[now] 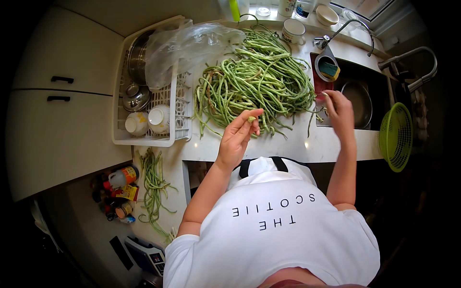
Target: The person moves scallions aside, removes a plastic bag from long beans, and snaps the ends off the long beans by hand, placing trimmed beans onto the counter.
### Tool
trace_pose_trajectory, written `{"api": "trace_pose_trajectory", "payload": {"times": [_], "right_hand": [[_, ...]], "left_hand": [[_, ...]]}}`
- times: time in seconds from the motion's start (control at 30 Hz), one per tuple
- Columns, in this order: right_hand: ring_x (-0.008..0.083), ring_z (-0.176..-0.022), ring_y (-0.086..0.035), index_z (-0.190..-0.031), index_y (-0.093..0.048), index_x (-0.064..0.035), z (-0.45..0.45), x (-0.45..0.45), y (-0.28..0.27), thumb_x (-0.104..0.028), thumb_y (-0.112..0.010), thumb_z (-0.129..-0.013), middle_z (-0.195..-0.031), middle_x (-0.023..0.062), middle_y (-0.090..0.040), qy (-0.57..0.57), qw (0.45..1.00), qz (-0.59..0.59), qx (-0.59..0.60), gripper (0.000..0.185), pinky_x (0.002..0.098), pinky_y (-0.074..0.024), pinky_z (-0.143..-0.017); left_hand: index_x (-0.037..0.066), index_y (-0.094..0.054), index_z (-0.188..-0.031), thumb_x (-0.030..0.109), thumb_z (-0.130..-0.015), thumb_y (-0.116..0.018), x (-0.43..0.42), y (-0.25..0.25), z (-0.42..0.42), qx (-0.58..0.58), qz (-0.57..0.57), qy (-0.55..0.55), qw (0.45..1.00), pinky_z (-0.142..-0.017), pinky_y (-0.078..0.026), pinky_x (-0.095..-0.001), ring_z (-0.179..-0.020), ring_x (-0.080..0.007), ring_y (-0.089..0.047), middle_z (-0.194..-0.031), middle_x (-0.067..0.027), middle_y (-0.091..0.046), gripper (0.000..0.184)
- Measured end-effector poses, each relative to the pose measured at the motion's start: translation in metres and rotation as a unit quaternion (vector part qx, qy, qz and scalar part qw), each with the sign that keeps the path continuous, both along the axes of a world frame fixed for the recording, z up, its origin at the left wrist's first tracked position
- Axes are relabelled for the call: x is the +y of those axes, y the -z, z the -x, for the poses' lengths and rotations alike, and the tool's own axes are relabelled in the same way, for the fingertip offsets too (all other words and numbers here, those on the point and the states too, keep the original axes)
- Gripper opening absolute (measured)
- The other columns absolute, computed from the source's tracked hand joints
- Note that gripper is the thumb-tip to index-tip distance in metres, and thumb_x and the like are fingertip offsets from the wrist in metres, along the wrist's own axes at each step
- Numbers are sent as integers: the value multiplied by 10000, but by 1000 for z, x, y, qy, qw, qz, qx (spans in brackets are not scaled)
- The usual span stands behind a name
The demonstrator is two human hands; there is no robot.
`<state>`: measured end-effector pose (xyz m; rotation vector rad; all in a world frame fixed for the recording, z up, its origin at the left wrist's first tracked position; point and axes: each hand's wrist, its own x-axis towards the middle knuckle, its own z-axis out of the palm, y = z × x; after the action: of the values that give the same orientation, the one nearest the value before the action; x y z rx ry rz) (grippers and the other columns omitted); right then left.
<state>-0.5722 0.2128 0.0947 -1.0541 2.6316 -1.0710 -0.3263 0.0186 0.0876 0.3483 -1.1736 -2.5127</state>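
Observation:
A big heap of long green beans lies on the white counter in front of me. My left hand is at the heap's near edge, its fingers closed on a small piece of long bean. Over the left edge of the sink, my right hand has thumb and fingers pinched together. Whatever is between those fingertips is too small to make out. Several bean scraps lie just beside the right hand. A smaller bunch of long beans rests on the counter at the left.
A white dish rack with bowls and pot lids stands left, a clear plastic bag draped over it. A mug stands behind the heap. A faucet arches over the sink, and a green colander is at its right.

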Motion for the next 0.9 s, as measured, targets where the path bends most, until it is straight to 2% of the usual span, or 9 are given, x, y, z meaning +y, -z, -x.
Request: {"api": "trace_pose_trajectory", "payload": {"times": [0.03,0.13,0.3,0.43,0.57,0.63,0.7,0.83,0.9], "right_hand": [[307,-883,-633,-1042,-672,-47,9,13,-4,-119,-641,-868,-957,126,-663,-5,992,-102,79,190,376,-483,-793],[301,-900,-633,-1035,-670,-52,15,30,2,-107,-663,-846,-996,123,-663,16,982,-108,153,197,388,-479,-821],[298,-906,-626,-1029,-658,-17,-11,0,-18,-53,-661,-852,-992,117,-659,-50,996,56,-48,181,358,-478,-824],[250,-882,-634,-1015,-655,4,-29,-24,-16,-37,-679,-842,-982,114,-661,-132,984,117,-28,179,339,-480,-818],[181,-837,-609,-1239,-627,-53,-70,-46,-26,-49,-742,-808,-914,73,-606,-223,937,196,-184,446,304,-470,-790],[163,-758,-570,-1131,-664,-57,-99,-56,-15,-81,-704,-864,-825,68,-544,-291,910,163,-245,272,313,-467,-675],[194,-723,-592,-982,-673,-33,-94,-52,-7,-102,-687,-883,-817,82,-559,-275,931,133,-199,122,318,-474,-639],[233,-731,-620,-949,-675,-34,-46,-21,1,-111,-674,-881,-838,93,-620,-81,976,129,-154,103,323,-482,-638],[254,-763,-645,-939,-677,-51,-15,7,0,-138,-671,-871,-881,106,-656,-31,999,-39,-19,111,355,-489,-639]], "left_hand": [[-20,-526,-1317,211,-1036,-468,0,1,0,0,0,0,1000,-853,-417,-285,-879,-131,-496,-949,-19,-532,368],[7,-528,-1331,147,-1005,-536,2,2,1,-9,-1,-9,1000,-872,-432,-280,-917,-131,-548,-1012,-38,-600,355],[65,-549,-1305,60,-960,-596,6,2,6,28,43,-36,998,-887,-444,-289,-960,-135,-582,-1030,-62,-638,349],[69,-549,-1294,46,-951,-604,6,-2,5,35,77,-39,996,-907,-452,-294,-970,-141,-592,-1018,-64,-644,348],[74,-417,-1389,43,-950,-601,6,-2,0,-31,108,-34,993,-904,-482,-308,-945,-159,-627,-1038,-85,-658,477],[82,-273,-1465,35,-960,-567,17,-3,11,-66,69,7,995,-883,-496,-309,-951,-174,-650,-1099,-126,-666,586],[77,-263,-1479,83,-985,-542,12,5,7,-129,122,58,982,-886,-489,-303,-972,-173,-646,-1125,-144,-665,567],[61,-263,-1483,158,-1005,-527,3,22,-3,-174,162,57,970,-882,-483,-297,-968,-166,-636,-1132,-143,-667,555],[38,-295,-1465,204,-1009,-528,-7,26,-13,-190,190,0,963,-875,-479,-292,-965,-161,-627,-1123,-133,-671,538]]}}
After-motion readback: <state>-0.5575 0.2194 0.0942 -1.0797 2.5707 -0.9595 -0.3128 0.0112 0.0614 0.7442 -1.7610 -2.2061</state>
